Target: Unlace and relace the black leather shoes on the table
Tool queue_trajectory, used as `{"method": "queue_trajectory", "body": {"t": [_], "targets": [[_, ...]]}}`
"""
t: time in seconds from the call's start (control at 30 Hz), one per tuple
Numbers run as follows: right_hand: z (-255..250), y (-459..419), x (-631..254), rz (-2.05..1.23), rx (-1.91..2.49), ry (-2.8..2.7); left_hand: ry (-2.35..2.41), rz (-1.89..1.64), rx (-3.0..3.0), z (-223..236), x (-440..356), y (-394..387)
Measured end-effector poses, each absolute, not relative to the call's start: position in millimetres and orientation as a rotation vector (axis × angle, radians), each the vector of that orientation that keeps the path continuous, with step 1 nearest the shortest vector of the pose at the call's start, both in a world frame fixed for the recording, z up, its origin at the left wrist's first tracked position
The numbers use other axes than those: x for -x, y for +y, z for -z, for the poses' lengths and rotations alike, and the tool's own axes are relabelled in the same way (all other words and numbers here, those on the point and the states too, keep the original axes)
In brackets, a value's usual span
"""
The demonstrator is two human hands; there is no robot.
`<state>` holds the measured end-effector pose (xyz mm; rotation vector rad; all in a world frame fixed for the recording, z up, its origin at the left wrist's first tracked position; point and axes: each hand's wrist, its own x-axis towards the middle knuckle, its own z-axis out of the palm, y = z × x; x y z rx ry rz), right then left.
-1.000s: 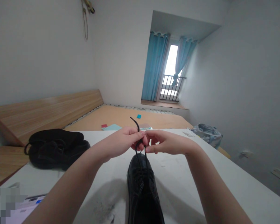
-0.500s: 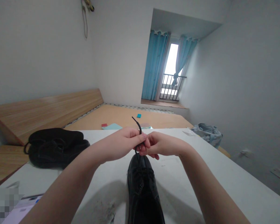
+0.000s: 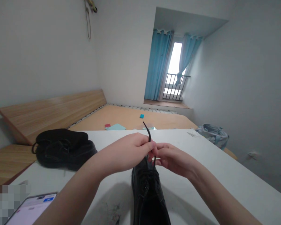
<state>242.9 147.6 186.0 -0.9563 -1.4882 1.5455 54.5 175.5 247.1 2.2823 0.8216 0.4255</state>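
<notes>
A black leather shoe (image 3: 145,190) stands in front of me, its toe pointing away and its opening toward me. Over the toe, my left hand (image 3: 133,151) pinches a black shoelace (image 3: 148,132) between thumb and fingers, and the loose end sticks up above them. My right hand (image 3: 172,157) meets it from the other side, its fingertips closed at the lace; part of its grip is hidden behind the left fingers. Two strands run down from the hands to the shoe's eyelets. The second black shoe (image 3: 65,150) lies on its side to the left.
The shoes are on a white table (image 3: 201,184). At lower left lies a phone (image 3: 35,207), partly behind my left forearm. A pale bag (image 3: 213,136) sits beyond the right edge. Behind is a bed (image 3: 121,114) with small cards and a blue sheet.
My view has shifted slightly, so most things appear further right. The hands have come a little closer to me, and a strand now shows in front of the right fingertips.
</notes>
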Motion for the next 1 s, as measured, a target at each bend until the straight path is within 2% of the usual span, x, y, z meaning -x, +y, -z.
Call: {"method": "queue_trajectory", "body": {"t": [0.13,0.3,0.47,0.57,0.73,0.8,0.87,0.93,1.0], "targets": [[-181.6,124.1,-247.6,-1.595,0.881,-1.008,0.773,-0.404,-2.320,-246.6,-60.5,165.6],[-181.7,102.7,-244.4,-1.446,0.748,-0.886,0.689,-0.337,-2.377,-252.5,-63.7,153.2],[-171.4,92.3,-261.7,-1.463,0.675,-0.796,1.081,-0.179,-2.455,-253.6,-57.7,146.4],[-162.9,84.3,-276.2,-1.430,0.846,-0.856,1.452,-0.065,-2.438,-235.2,-43.7,140.6],[-148.8,71.5,-282.4,-1.358,1.311,-1.253,1.614,0.050,-2.298,-170.2,-8.7,128.6],[-142.5,70.2,-276.3,-1.212,1.507,-1.487,1.556,-0.041,-2.305,-146.6,-2.1,127.3],[-137.4,71.3,-267.9,-0.996,1.650,-1.691,1.588,-0.284,-2.313,-133.2,-3.2,127.4],[-135.1,73.3,-259.6,-0.842,1.644,-1.834,1.578,-0.588,-2.394,-130.4,-11.0,126.5],[-136.0,75.0,-253.2,-0.753,1.540,-1.917,1.438,-0.723,-2.497,-134.3,-22.4,123.2]]}}
